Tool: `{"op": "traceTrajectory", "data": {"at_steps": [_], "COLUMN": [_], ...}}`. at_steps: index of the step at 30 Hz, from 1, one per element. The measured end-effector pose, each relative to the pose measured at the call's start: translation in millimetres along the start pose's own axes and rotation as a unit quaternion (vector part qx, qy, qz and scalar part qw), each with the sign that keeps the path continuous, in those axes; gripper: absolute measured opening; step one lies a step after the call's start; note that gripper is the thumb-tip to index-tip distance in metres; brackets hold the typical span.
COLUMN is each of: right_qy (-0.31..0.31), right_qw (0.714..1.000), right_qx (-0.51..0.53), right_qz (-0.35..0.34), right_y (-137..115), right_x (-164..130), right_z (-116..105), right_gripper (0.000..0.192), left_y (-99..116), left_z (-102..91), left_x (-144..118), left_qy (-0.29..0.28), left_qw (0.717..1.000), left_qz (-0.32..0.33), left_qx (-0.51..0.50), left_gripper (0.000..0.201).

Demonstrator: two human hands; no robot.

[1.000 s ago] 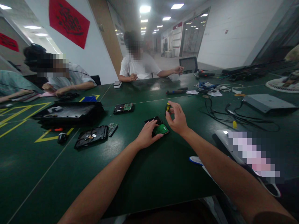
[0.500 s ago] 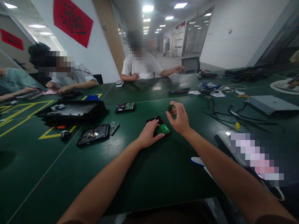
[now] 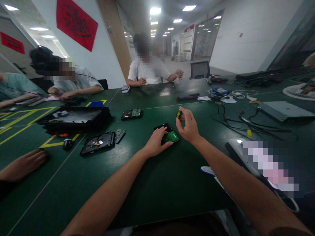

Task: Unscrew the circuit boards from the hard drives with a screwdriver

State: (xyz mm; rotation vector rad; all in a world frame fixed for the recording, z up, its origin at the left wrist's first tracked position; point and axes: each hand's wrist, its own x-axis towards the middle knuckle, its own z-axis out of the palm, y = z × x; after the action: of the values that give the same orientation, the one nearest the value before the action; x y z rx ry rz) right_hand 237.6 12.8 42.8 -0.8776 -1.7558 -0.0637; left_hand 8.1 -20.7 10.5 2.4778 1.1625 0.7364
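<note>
A: I am listing what is lying on the desk (image 3: 157, 183), largest first. Go ahead?

B: Go. Start at the left edge.

A: Item one, an opened black tray-like case (image 3: 73, 117), sitting toward the far left. Item two, a stripped drive chassis (image 3: 97, 143), lying just nearer than it, with a small loose board (image 3: 119, 134) touching its right end. Item three, a second hard drive (image 3: 131, 113), resting toward the middle of the desk.

B: And the piece being worked?

A: Item four, the hard drive with the green circuit board (image 3: 169, 133), lying at mid-desk. My left hand (image 3: 156, 142) is pressing down on it, fingers spread flat, closed on nothing. Item five, the yellow-and-black screwdriver (image 3: 178, 114), standing over the drive's far corner, my right hand (image 3: 189, 126) pinched around its handle.

B: What is changing?

A: Half a second ago those right fingers were opening off the handle; now they are closing on it again. I am judging that as regripping between turns. Also, another person's hand (image 3: 23, 164) is now resting at the left edge.
</note>
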Motion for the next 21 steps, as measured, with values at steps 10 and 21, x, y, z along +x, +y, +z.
{"op": "traceTrajectory", "data": {"at_steps": [10, 21], "right_qy": [-0.009, 0.009], "right_qw": [1.000, 1.000], "right_qx": [-0.002, -0.009], "right_qz": [-0.007, -0.008], "right_y": [-1.5, -1.4], "right_x": [0.0, 0.4], "right_z": [0.5, -0.3], "right_gripper": [0.065, 0.059], "left_y": [1.6, 1.2], "left_z": [-1.0, -1.1], "left_x": [0.2, -0.3], "left_qy": [0.000, 0.001], "left_qw": [1.000, 1.000], "left_qz": [-0.001, -0.002], "left_qx": [0.001, -0.001], "left_gripper": [0.058, 0.059]}}
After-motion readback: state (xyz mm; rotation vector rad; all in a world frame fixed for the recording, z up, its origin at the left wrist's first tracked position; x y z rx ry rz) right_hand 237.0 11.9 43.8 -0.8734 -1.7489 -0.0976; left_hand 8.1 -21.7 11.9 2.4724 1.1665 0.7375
